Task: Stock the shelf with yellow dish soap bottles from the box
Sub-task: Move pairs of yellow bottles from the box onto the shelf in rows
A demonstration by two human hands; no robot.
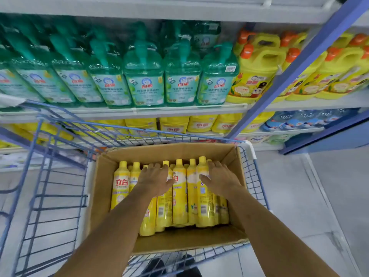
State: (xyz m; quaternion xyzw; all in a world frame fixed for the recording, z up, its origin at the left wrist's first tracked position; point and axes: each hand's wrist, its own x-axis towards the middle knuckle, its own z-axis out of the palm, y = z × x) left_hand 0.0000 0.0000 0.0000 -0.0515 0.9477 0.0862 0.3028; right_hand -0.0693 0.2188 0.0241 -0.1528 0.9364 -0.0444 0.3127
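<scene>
Shelf point(179, 110) sits beyond my fingertips point(212, 164); left hand point(154, 181) and right hand point(220, 179) lie flat, fingers point(159, 167) loosely spread, on yellow bottles point(179, 196) in the box point(102, 176), likely picking which to lift.

The brown cardboard box point(169, 149) stands open at the top. Inside it the yellow dish soap bottles point(179, 192) lie on their sides in a tight row, yellow caps toward the box's far wall, with more bottles underneath. Beyond that far wall rises the grey shelf point(139, 111).
</scene>
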